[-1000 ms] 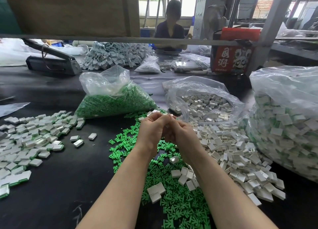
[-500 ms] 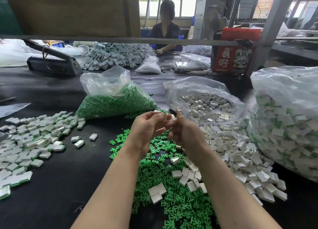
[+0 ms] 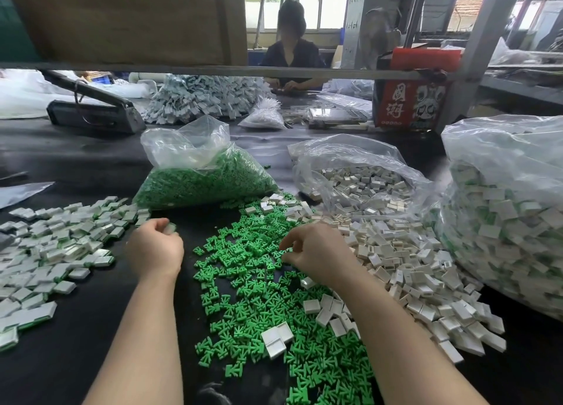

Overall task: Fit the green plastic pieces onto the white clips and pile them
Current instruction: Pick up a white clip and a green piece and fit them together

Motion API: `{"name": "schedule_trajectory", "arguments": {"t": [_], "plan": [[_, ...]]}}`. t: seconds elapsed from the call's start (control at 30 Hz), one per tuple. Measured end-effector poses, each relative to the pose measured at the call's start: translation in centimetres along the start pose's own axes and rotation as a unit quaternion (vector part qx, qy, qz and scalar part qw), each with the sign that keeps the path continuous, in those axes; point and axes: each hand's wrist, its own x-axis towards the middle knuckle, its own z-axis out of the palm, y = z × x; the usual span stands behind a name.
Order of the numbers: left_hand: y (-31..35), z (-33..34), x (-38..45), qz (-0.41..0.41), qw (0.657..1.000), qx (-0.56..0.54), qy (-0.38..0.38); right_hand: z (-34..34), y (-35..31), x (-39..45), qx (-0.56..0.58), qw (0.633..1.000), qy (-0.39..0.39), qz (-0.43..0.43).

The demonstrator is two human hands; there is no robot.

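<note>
Left hand (image 3: 154,249) pinches a fitted clip (image 3: 169,228) just at the pile's (image 3: 58,246) three o'clock edge. Right hand (image 3: 316,254), fingers curled, pinches among green pieces (image 3: 243,270); white clips (image 3: 405,261) lie at its three o'clock.

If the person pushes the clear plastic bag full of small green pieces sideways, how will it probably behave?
The clear plastic bag of green pieces looks floppy: its top is crumpled and its body sags flat on the black table, so it would probably deform rather than slide stiffly. Its mouth seems open, with loose green pieces nearby, so more may spill.
</note>
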Motion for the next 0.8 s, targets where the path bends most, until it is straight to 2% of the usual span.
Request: {"name": "schedule_trajectory", "arguments": {"t": [0.13, 0.23, 0.3, 0.4, 0.47, 0.57, 0.8], "plan": [[0.7, 0.0, -0.5, 0.02, 1.0, 0.016, -0.009, 0.8, -0.1, 0.3, -0.124, 0.992, -0.028, 0.012], [1.5, 0.1, -0.8, 0.076, 0.996, 0.024, -0.025, 1.1, -0.2, 0.3, -0.137, 0.99, -0.019, 0.011], [2.5, 0.4, -1.3, 0.1, 0.993, -0.013, -0.067, 1.0, -0.3, 0.2, -0.132, 0.991, 0.026, 0.021], [3.9, 1.0, -2.3, 0.127, 0.98, -0.056, -0.142, 0.4, -0.1, 0.2, -0.186, 0.973, 0.115, 0.075], [4.6, 1.6, -3.1, 0.145, 0.97, -0.06, -0.185, -0.2, 0.0, 0.1, -0.219, 0.959, 0.116, 0.137], [5.3, 2.5, -4.0, 0.157, 0.959, -0.051, -0.23, -0.4, 0.2, -0.2, -0.25, 0.948, 0.072, 0.184], [6.2, 3.5, -5.2, 0.166, 0.942, -0.054, -0.288, -0.1, 0.9, -0.2, -0.229, 0.956, 0.126, 0.132]]}}
